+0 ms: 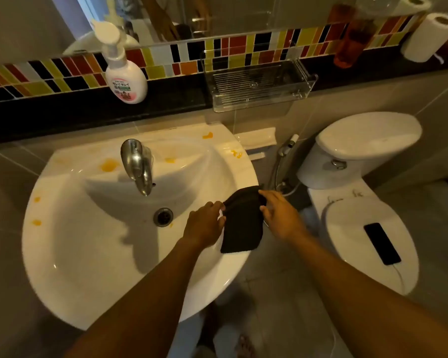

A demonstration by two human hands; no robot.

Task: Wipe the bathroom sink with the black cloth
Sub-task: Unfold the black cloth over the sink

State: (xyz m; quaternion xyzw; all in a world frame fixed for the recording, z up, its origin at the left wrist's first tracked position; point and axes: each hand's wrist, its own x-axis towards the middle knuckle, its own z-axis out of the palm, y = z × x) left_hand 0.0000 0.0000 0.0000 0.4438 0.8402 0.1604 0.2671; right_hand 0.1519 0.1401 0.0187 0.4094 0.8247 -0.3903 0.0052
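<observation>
A white bathroom sink (pixel 88 254) fills the left half of the view, with yellow-orange stains on its rim and back ledge. A chrome tap (pixel 136 164) stands at the back and a round drain (pixel 163 216) sits in the bowl. The black cloth (pixel 243 226) hangs over the sink's right rim, held between both hands. My left hand (pixel 204 223) pinches its left edge. On the other side, my right hand (pixel 282 218) grips the upper right corner.
A soap pump bottle (pixel 126 78) and a clear plastic rack (pixel 259 83) sit on the dark ledge behind. A white toilet (pixel 360 228) stands to the right with a black phone (pixel 382 243) on its lid. A paper roll (pixel 429 34) hangs top right.
</observation>
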